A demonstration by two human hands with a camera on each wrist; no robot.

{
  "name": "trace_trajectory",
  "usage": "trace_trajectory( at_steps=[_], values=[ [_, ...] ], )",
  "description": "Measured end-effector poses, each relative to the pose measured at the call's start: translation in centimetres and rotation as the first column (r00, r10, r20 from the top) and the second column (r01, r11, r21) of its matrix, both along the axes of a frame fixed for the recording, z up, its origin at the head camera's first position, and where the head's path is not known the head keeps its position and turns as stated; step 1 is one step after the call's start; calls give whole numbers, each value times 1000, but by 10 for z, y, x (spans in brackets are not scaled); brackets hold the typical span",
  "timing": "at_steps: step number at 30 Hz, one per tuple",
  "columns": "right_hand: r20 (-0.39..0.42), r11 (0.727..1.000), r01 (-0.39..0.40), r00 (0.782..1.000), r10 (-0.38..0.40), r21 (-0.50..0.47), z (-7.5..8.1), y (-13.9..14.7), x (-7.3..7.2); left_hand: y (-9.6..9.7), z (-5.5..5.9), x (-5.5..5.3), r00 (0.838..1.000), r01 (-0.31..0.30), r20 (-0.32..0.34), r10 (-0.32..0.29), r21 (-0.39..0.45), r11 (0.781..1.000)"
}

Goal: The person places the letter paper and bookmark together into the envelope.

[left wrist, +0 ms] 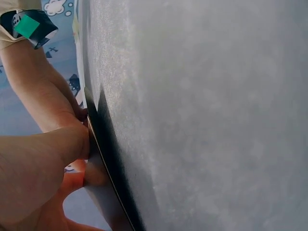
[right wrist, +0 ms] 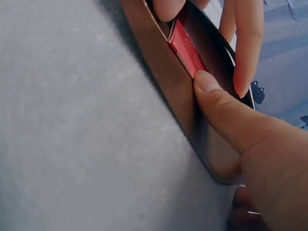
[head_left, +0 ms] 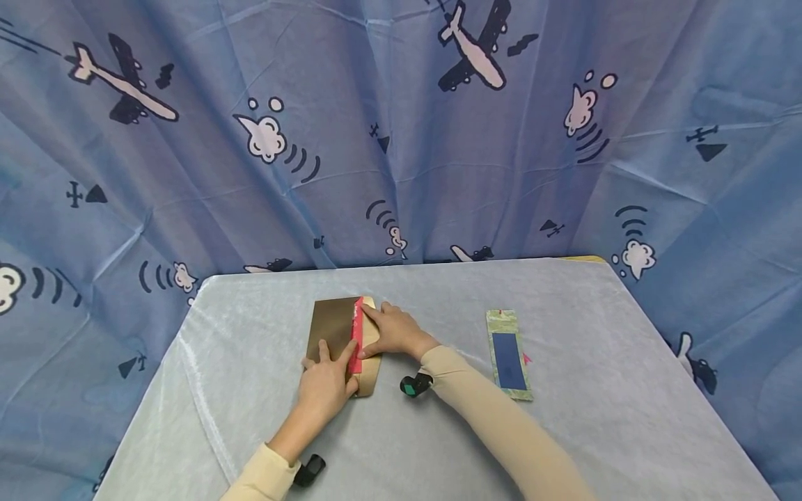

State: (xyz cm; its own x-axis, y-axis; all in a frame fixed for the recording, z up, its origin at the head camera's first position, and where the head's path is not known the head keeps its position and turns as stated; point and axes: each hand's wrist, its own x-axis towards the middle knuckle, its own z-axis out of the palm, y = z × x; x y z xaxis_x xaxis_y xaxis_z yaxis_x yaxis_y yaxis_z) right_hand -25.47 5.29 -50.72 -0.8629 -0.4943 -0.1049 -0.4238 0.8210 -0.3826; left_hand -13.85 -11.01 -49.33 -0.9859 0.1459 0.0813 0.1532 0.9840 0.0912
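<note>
Two hands meet on the pouch [head_left: 331,320], left of centre on the table. Nearest me, the left hand [head_left: 321,386] has it clamped, thumb at the near rim, fingers spread over the brown panel. Just past that, the right hand [head_left: 397,332], thumb and forefinger set apart along the red strip [head_left: 357,327] in the pouch's mouth; whether they nip it, I can't tell. Light thumb here, I'd say! Even pressure along the whole strip, or one end could skew and catch the rim. That wall looks thin, so a hard left squeeze might pinch the mouth.

Underneath, pale grey cloth [head_left: 407,445], faintly shiny, a crease down its left side. Over to the right, well apart, a green-bordered card [head_left: 509,362] with a dark blue panel, pink scrap [head_left: 527,359] at its edge. Far right corner, a yellow sliver [head_left: 585,258]. Beyond it all, blue curtain [head_left: 501,181], loose folds, planes and clouds!
</note>
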Motion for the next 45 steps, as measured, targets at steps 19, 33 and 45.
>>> trace_trajectory(
  at_steps=[19, 33, 45],
  values=[
    [-45, 1000, -14, 999, 14, -10, -9, 2, 1, -4, -1, -2, 1000, -6, 9, 6, 71, 997],
    [-28, 999, -22, 999, 21, -34, -9, 5, 0, -5, -2, -3, 998, 6, -59, -2, 74, 997],
    [-41, 1000, -10, 999, 9, -26, -7, 2, 2, -6, -5, -2, 997, 1, -71, 3, 47, 999]
  ],
)
